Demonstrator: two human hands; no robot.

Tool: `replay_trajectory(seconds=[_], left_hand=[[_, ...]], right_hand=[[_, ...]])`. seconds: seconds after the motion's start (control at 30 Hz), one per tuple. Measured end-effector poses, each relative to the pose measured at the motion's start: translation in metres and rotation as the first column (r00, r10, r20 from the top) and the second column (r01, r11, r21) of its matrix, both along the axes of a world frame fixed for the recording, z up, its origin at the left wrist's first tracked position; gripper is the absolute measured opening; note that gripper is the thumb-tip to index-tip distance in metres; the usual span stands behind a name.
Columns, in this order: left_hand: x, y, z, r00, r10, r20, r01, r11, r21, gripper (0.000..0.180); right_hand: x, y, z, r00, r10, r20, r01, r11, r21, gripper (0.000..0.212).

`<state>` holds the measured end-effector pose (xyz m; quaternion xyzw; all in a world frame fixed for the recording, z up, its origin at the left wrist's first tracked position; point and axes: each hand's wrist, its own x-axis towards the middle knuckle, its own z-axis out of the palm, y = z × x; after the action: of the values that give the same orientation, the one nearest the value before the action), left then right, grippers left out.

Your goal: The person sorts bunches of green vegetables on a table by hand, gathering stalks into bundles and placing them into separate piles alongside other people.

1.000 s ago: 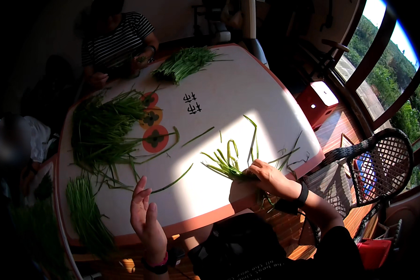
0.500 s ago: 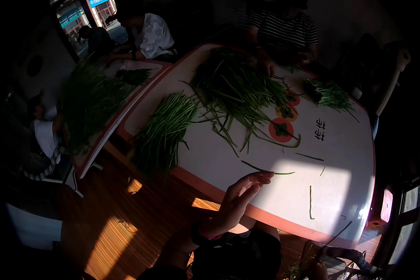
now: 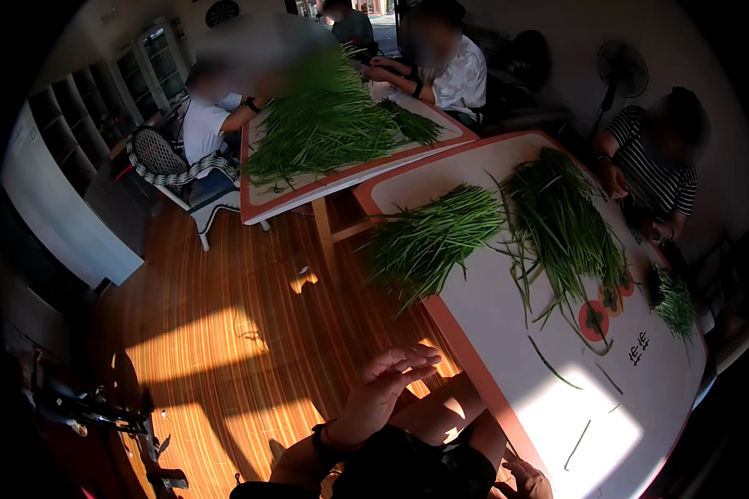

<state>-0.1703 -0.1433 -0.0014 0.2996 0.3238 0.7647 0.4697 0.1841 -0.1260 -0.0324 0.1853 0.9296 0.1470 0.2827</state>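
My left hand (image 3: 383, 391) is raised above my lap, just off the table's near left edge. Its fingers are loosely bent, the thumb apart from them, and nothing shows between them. Low in the picture, my right hand (image 3: 526, 481) is by the table edge, partly cut off, its fingers apart with nothing visible in them. On the white table (image 3: 491, 366) with a red-orange border lie a few loose green stalks (image 3: 553, 363), the nearest things on its top to my hands. Beyond them are a bundle of long green stalks (image 3: 441, 237) and a larger pile (image 3: 562, 224).
A second table (image 3: 279, 200) bears a big heap of stalks (image 3: 324, 125), with people seated around it. Across my table, a person in a striped shirt (image 3: 653, 158) sits near a small bundle (image 3: 672, 303). A woven chair (image 3: 162, 158) and wooden floor lie left.
My view has swung left, so the tables appear farther right. My left hand is now off the table edge instead of over the tabletop, its fingers looser. My right hand shows more clearly.
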Motion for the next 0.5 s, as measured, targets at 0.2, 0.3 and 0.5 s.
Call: replay_trajectory(seconds=[0.2,0.3,0.5], left_hand=[[-0.043,0.004,0.001,0.991,0.101,0.084,-0.082,0.976,-0.204,0.022],[-0.077,0.028,-0.004,0.985,0.068,0.16,-0.029,0.971,-0.237,0.023],[-0.168,0.084,0.008,0.878,-0.164,0.45,0.247,0.96,-0.131,0.025]], right_hand=[[-0.065,0.03,0.015,0.542,-0.72,-0.434,0.103,0.57,-0.815,0.035],[-0.096,0.047,0.044,0.477,-0.839,-0.262,0.103,0.349,-0.931,0.036],[-0.157,0.101,0.069,0.46,-0.877,-0.138,0.23,0.268,-0.936,0.036]])
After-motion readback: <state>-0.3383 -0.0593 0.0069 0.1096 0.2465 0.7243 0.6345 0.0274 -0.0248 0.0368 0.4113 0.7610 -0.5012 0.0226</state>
